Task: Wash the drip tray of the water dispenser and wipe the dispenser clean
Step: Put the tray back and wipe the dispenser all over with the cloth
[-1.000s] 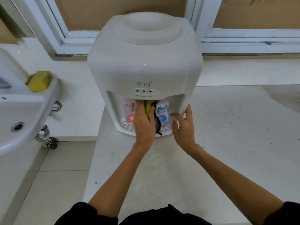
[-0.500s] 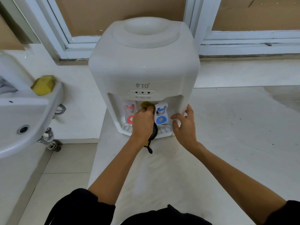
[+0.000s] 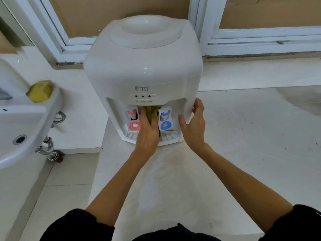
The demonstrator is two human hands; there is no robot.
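1. Your water dispenser [image 3: 142, 66] stands upright on the white table [image 3: 243, 153], its back near the window frame [image 3: 260, 42].
2. Your left hand [image 3: 147, 131] reaches into the recess between the red tap [image 3: 132, 114] and the blue tap [image 3: 165, 115], pressing a yellow cloth [image 3: 149, 112] against the back wall; whether the fingers curl round it is hard to tell.
3. Your right hand [image 3: 194, 126] rests with fingers spread on the dispenser's right front corner, gripping nothing.
4. The drip tray [image 3: 169, 136] sits in place at the base, below the taps.
5. A yellow sponge [image 3: 39, 91] lies on the sink [image 3: 26, 133] rim to the left.
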